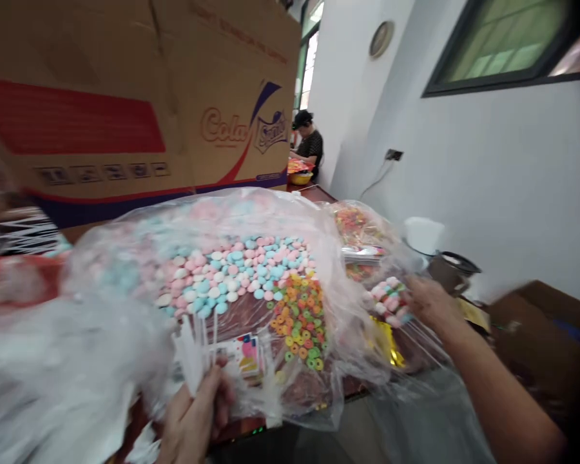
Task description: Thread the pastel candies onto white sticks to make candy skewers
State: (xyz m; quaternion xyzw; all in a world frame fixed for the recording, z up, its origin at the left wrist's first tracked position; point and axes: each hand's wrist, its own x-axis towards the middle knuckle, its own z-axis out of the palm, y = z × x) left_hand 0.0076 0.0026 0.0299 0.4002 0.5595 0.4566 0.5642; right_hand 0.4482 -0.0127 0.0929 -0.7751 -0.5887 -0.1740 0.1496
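Observation:
My left hand is closed around several thin white sticks that point upward, some of them flat and strip-like. Just beyond it lie small cards with a colourful print. Pink, blue and white round candies are spread in a large clear plastic bag. Ring-shaped orange, yellow and green candies lie in front of them. On the right, my right hand is at a cluster of pink, white and blue marshmallow-like pieces. Motion smears its fingers, so its grip is unclear.
A big cardboard box stands behind the bag. Crumpled clear plastic covers the left front. Gold foil and a bag of colourful candies lie on the right, by a dark pot-like container. Another person sits farther back.

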